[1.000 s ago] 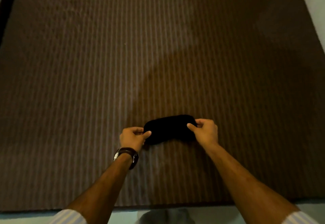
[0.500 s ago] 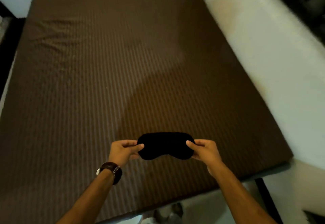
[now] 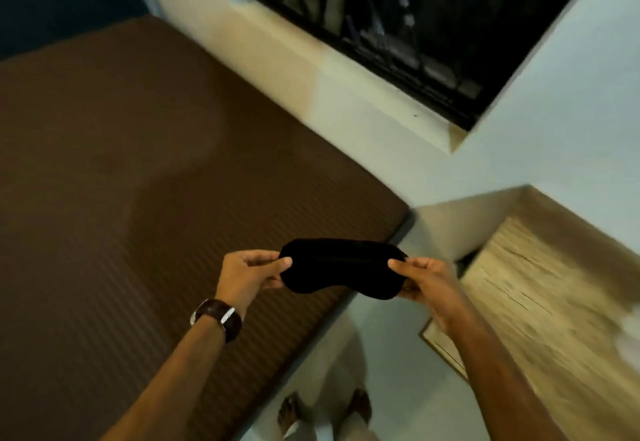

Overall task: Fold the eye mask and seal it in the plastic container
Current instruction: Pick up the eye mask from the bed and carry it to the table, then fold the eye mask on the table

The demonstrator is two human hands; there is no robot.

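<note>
The big brown striped bed (image 3: 145, 198) fills the left half of the view, its cover smooth and its near corner ending just behind the hands. Along its far side runs a pale wall (image 3: 346, 94), and up in that wall sits a dark window (image 3: 415, 15) with bars across it, blurred. Off to the right there's a light wood-grain table (image 3: 540, 302), tilted in the frame and also blurred, with a pale floor (image 3: 391, 371) showing between it and the bed. Down at the bottom edge, two bare feet (image 3: 291, 413) stand on that floor.

Both forearms reach up from the bottom of the frame. The left wrist wears a dark brown watch (image 3: 218, 316). Now the action: the left hand (image 3: 246, 274) pinches the left end of the black eye mask (image 3: 341, 267), thumb on top and fingers (image 3: 266, 260) closed tight on the fabric. The right hand (image 3: 426, 278) does the same on the right end, fingers clamped on the cloth. The mask is held up in the air, stretched flat between the two hands, unfolded, over the bed's near corner and the strip of floor. A faint seam runs across its width. It touches nothing but the two hands.
</note>
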